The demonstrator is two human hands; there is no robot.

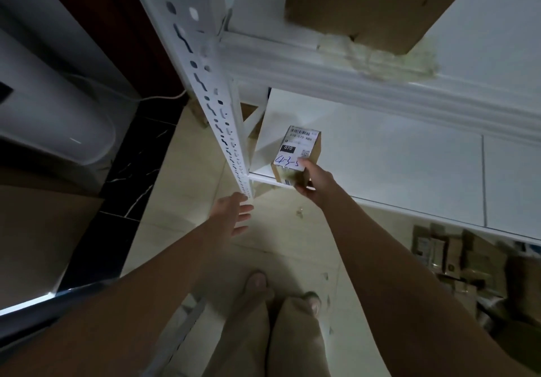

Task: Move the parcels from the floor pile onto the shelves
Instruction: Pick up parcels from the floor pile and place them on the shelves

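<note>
The right hand gripped a small box by its near corner, thumb on the labelled top, fingers underneath. The box sat at the front left corner of the lower shelf, its near end overhanging the edge, probably because it was being slid in label-up so the handwritten code stayed readable. The left hand hung open and empty, fingers spread beside the foot of the post, likely for balance. More parcels lay on the floor under the shelf's right end.
</note>
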